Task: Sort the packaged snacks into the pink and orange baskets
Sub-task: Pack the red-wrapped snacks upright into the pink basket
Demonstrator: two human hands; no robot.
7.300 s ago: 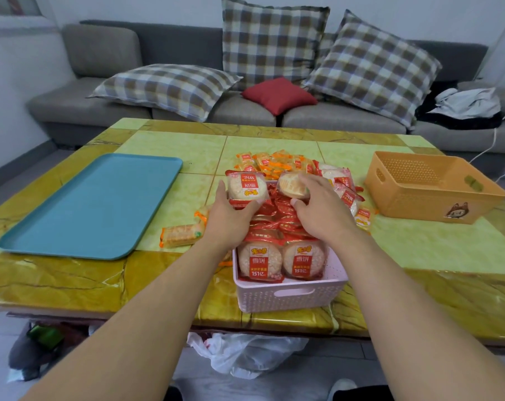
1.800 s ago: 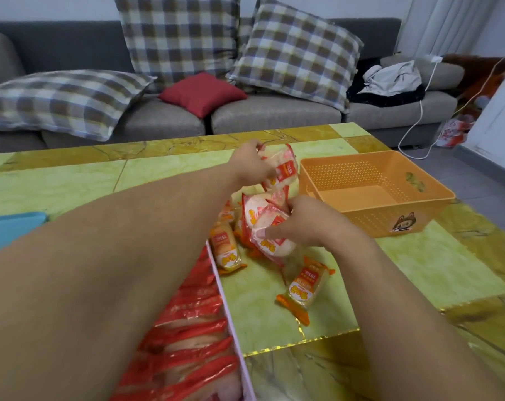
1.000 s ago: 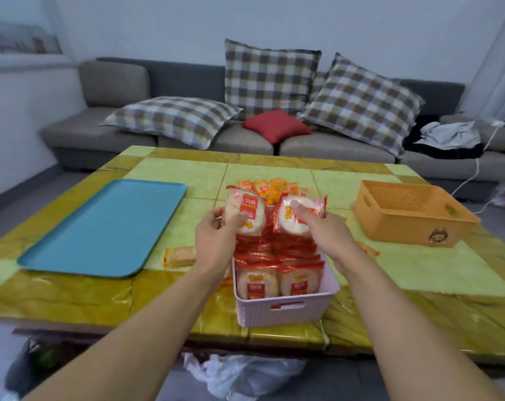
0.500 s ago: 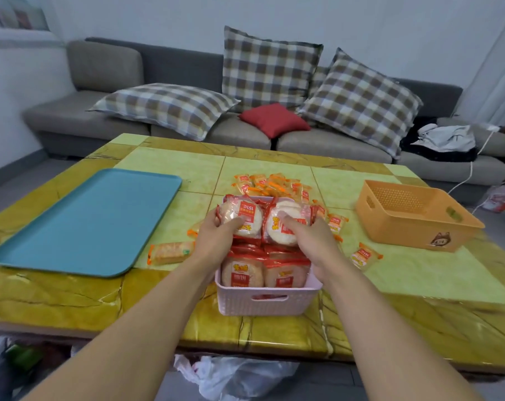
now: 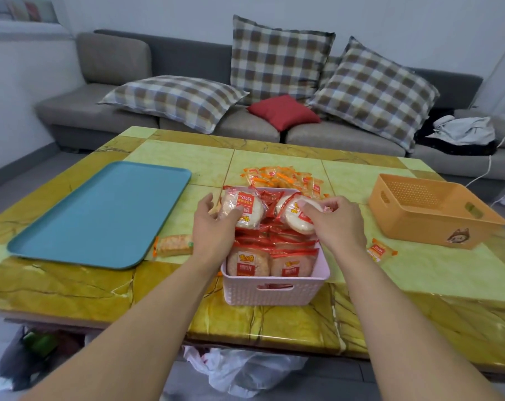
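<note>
One rice-cracker pack (image 5: 243, 208) is gripped by the left hand (image 5: 213, 227); another pack (image 5: 299, 217) is pinched by the right hand (image 5: 335, 224); the pink basket (image 5: 274, 290) lies beneath both.

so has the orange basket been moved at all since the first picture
No. The orange basket sits at the same right-hand spot on the table; only the head camera swung, which shifts it in the frame.

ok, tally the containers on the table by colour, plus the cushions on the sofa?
pink basket: 1
orange basket: 1
blue tray: 1
plaid cushions: 3
red cushion: 1
Total: 7
</note>
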